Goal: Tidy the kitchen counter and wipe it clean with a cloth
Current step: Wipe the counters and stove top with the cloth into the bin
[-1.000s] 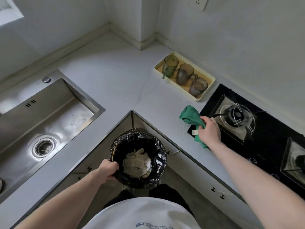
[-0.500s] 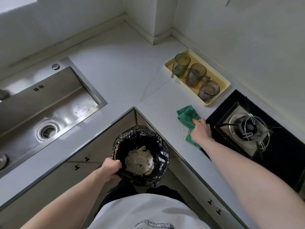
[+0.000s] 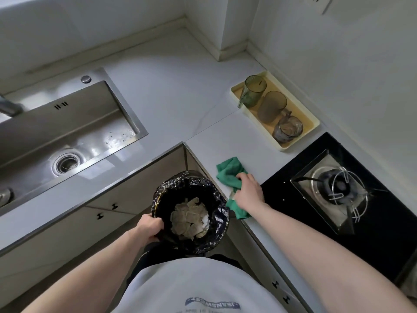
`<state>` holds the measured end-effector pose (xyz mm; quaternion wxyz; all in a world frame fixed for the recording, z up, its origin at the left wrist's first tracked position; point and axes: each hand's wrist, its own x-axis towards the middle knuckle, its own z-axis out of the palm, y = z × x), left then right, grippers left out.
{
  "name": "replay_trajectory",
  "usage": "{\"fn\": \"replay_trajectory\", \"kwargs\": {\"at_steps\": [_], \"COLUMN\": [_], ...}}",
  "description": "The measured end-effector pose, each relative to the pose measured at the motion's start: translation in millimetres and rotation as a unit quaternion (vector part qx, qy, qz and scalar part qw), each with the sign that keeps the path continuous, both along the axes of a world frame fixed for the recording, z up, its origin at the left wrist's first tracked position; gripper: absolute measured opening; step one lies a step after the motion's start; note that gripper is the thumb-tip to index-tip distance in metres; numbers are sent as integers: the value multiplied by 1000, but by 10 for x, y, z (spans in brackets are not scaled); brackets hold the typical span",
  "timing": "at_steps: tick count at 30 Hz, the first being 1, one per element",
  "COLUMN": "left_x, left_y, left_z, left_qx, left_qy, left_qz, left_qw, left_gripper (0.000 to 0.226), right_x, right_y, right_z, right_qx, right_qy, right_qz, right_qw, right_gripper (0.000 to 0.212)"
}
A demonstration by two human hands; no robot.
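Head view, item by item. Right hand [image 3: 248,192]: fingers are being curled down over the green cloth [image 3: 230,175], which is being gripped and pressed onto the white counter [image 3: 158,86] at its front edge; the cloth's loose end is hanging over that edge at the hand's 7 o'clock. Left hand [image 3: 149,228]: fingers are being wrapped around the near rim of the black bin [image 3: 191,211], lined with a black bag, which is being held below counter level, just beside the cloth at its 8 o'clock. Pale paper scraps [image 3: 189,219] are lying inside the bin. Yellow tray [image 3: 291,145]: being shown at 1 o'clock from the cloth, with three tinted cups standing in it in a row. Black gas hob [image 3: 338,190]: lying at 3 o'clock from the right hand, just beside it. Steel sink [image 3: 67,136]: set into the counter at 9 o'clock, well apart from both hands.
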<state>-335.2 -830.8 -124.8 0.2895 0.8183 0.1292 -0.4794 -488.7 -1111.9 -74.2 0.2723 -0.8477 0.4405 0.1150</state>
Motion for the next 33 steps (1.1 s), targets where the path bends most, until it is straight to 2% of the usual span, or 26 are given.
{"fn": "replay_trajectory", "kwargs": {"at_steps": [6,9,11,14,18,20,22,26,33], "left_x": [-117,-156,-172,-200,-186,-162,-153,-139,-132], "left_y": [13,20,31,45,54,56,44,32,32], "left_z": [21,11,9,23,8,-4,-3,-7,-19], "left_qx": [-15,-18,-23,-25,-18,-12,-9,-9,-2], "left_qy": [-6,-8,-7,-15,-12,-13,-15,-11,-5], "left_qz": [19,23,29,31,24,21,15,9,3], "left_qw": [1000,1000,999,999,999,1000,1000,1000,1000], "left_gripper": [17,15,14,13,13,17,17,18,19], "right_x": [261,289,272,175,-107,-277,-439,-613,-374], "right_y": [836,1036,951,620,-46,-348,-547,-532,-93], "right_z": [-49,-21,46,253,501,502,435,188,-6], "right_qx": [107,130,122,109,-2,-58,-91,-93,-51], "right_qy": [-51,-82,-109,-165,-203,-174,-108,16,10], "right_qz": [67,88,81,18,-24,-23,-4,38,34], "right_qw": [991,984,983,980,979,983,990,995,998], "right_gripper": [44,39,40,41,32,32,35,38,34]}}
